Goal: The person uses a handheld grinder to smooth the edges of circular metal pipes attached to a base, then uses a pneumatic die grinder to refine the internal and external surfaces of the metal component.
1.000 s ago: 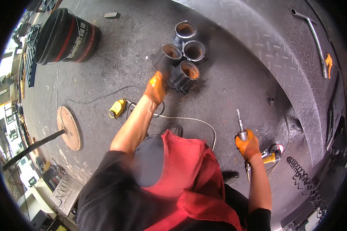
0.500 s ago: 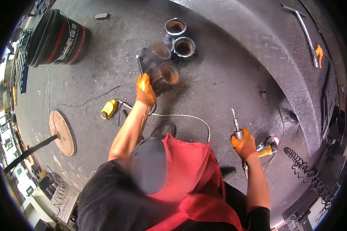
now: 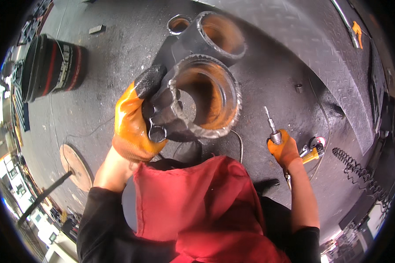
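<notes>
My left hand (image 3: 134, 125), in an orange glove with dark, stained fingers, grips a dark metal casting (image 3: 217, 92) by its side. Two wide round bores in the casting face up, with rusty orange inner walls and rough, bright rims. It is raised close to the view, above the floor. Lower on the right, my gloved right hand (image 3: 284, 150) is wrapped round a handheld rotary grinder (image 3: 274, 135). A thin burr bit points up from its chuck, apart from the casting. Beyond the casting, another round-mouthed casting (image 3: 178, 24) stands on the floor, mostly hidden.
A black bucket (image 3: 57, 65) stands at the far left, near a small grey block (image 3: 96, 29). Below is a round wooden disc (image 3: 77, 168) with a rod. On the right lie a yellow-handled tool (image 3: 310, 155), a coiled hose (image 3: 351, 166) and a ribbed metal plate (image 3: 289, 33).
My left hand has lifted the casting up and nearer to the view, so it looks much larger. It now covers most of the other casting. My right hand still holds the grinder, nearly unmoved.
</notes>
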Available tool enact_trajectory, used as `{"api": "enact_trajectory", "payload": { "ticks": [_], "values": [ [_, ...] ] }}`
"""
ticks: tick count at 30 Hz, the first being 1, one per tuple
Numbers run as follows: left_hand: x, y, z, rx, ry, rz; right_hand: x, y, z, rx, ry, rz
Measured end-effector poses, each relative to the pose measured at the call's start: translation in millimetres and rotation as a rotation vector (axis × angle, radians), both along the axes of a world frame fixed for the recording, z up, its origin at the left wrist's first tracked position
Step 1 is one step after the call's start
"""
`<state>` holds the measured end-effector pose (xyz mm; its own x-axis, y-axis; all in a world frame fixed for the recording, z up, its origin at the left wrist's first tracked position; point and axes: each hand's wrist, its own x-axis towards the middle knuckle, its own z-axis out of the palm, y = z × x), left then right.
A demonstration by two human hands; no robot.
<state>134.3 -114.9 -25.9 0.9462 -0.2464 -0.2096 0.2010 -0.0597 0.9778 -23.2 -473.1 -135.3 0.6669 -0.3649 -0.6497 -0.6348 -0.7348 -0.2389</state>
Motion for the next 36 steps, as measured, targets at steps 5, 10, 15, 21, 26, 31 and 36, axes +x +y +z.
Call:
{"api": "enact_trajectory", "payload": {
  "ticks": [5, 10, 15, 21, 26, 31, 36],
  "values": [
    [7, -18, 18, -0.240, 0.269, 0.096, -3, -6, -9, 0.054, -0.011, -0.023],
    [21, -27, -37, -0.656, 0.778, 0.178, -15, -6, -19, 0.084, -0.023, -0.152],
    [17, -35, -104, -0.743, 0.893, 0.107, -21, -3, -16, 0.161, 0.013, -0.278],
    [10, -13, -139, -0.915, 1.045, 0.266, -24, -3, 0, 0.101, 0.051, -0.253],
    [14, -30, -125, -0.508, 0.590, 0.252, -17, -2, -14, 0.245, -0.121, -0.185],
    [28, -54, -126, -0.152, 0.499, -0.002, 17, 5, 0, 0.209, -0.091, -0.030],
    [62, -36, -128, -0.189, 0.449, -0.072, 32, 6, 15, 0.245, -0.043, 0.065]
  ]
}}
